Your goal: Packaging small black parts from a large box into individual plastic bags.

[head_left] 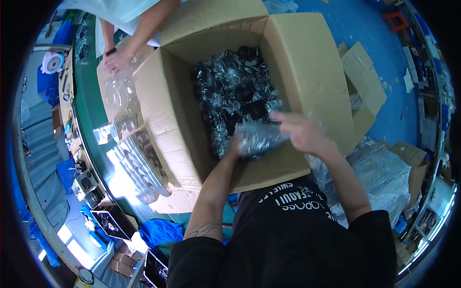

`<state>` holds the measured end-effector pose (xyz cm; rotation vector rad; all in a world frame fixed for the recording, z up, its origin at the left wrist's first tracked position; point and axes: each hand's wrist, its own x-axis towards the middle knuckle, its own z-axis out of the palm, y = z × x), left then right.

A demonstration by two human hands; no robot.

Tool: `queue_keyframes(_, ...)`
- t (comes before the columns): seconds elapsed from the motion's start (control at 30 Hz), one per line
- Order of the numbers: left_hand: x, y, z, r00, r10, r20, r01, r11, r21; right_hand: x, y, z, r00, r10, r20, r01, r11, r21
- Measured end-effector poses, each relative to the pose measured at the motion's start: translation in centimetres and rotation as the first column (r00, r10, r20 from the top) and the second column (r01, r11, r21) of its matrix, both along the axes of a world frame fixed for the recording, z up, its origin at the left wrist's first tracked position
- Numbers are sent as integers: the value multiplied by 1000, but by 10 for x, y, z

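A clear plastic bag (261, 138), blurred by motion, is over the near part of a large cardboard box (314, 67). What it contains is not clear. My left hand (235, 146) grips the bag's left end, some fingers hidden behind the plastic. At the right end, my right hand (306, 134) is smeared by motion, with fingers stretched out toward the bag; whether they touch it I cannot tell. Below, several black items in clear wrapping (235, 81) fill the bottom of the box.
Across the box's far left, another person's hands (117, 60) are at clear plastic packaging (120, 93). Clear moulded trays (137, 161) lean by the left flap, beside a green work surface (89, 103). Flattened cardboard (365, 77) and plastic-wrapped goods (377, 168) lie to the right.
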<state>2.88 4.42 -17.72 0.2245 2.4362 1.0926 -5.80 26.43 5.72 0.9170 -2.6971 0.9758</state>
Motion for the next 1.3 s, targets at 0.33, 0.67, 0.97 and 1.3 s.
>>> queue_keyframes(0.33,-59,-20,111,837,338,431,-547,491,678,36,-20,-24,769,-311,558,19,884,466)
queue_keyframes(0.67,-63,0,171,795,529,297,-505,306,807,32,-45,-16,519,-66,852,273,958,-91)
queue_keyframes(0.97,-78,6,153,572,423,703,-677,-241,696,36,-39,-33,768,-137,625,375,888,-265)
queue_keyframes(1.3,-101,1,20,180,421,889,-827,-424,368,14,-33,-5,967,-170,188,132,971,199)
